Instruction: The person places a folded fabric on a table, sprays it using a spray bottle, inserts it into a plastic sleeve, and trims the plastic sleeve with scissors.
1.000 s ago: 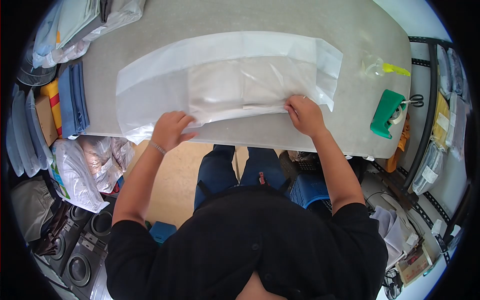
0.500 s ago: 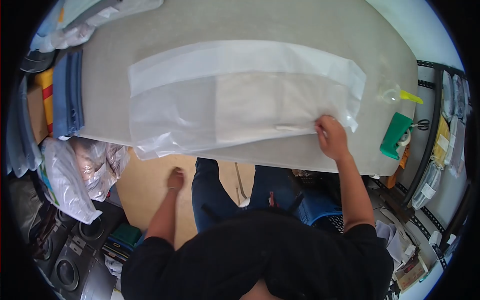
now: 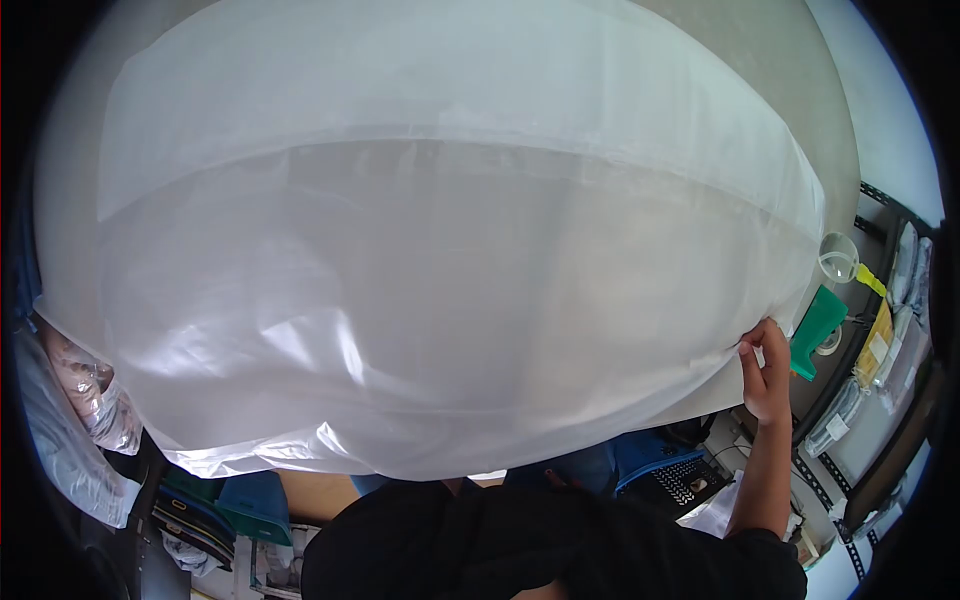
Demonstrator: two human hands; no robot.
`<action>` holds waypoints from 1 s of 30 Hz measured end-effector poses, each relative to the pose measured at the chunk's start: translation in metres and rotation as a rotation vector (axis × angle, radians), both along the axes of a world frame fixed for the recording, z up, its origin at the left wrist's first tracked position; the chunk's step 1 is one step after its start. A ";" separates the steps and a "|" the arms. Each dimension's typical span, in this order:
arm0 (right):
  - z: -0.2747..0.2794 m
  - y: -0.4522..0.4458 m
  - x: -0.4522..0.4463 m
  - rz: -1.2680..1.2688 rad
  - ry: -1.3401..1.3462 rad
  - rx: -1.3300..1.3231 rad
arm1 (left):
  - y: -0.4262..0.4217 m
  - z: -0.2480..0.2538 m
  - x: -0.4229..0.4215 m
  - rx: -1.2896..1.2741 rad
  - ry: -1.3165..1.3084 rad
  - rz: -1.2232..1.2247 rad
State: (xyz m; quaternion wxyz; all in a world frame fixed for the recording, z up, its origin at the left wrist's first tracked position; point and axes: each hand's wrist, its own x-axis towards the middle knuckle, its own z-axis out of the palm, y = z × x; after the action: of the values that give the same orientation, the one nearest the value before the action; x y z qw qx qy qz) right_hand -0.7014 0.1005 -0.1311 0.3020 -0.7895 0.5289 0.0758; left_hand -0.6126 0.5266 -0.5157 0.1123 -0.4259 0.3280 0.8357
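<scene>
A large translucent plastic bag (image 3: 380, 260) fills most of the view, bulging and close to the camera. A wide band runs along its far side, and its near edge is crinkled and shiny. Through the plastic on the right shows a paler, cream-coloured area (image 3: 630, 300) whose kind I cannot make out. My right hand (image 3: 767, 375) pinches the bag's right near edge between thumb and fingers. My left hand does not show.
Beneath the bag is a grey table (image 3: 700, 398). On its right lie a clear round container (image 3: 838, 258), a yellow-handled tool (image 3: 871, 280) and a green tape dispenser (image 3: 817, 330). A blue basket (image 3: 650, 460) stands below. Plastic-wrapped goods (image 3: 95, 400) are at left.
The bag now looks much larger and nearer the camera, reaching over the table's near edge. My right hand has shifted right and nearer, still at the bag's edge. My left hand has gone from view.
</scene>
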 end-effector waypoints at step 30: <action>-0.043 0.072 -0.014 0.078 -0.529 -0.799 | -0.214 0.341 0.368 -2.117 -0.919 1.472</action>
State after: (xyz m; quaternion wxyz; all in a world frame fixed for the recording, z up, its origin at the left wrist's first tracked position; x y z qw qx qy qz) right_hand -0.7153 0.1722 -0.1746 0.0961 -0.8552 0.3915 -0.3257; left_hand -0.2447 0.3123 -0.1746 -0.6324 -0.6184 0.4376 -0.1617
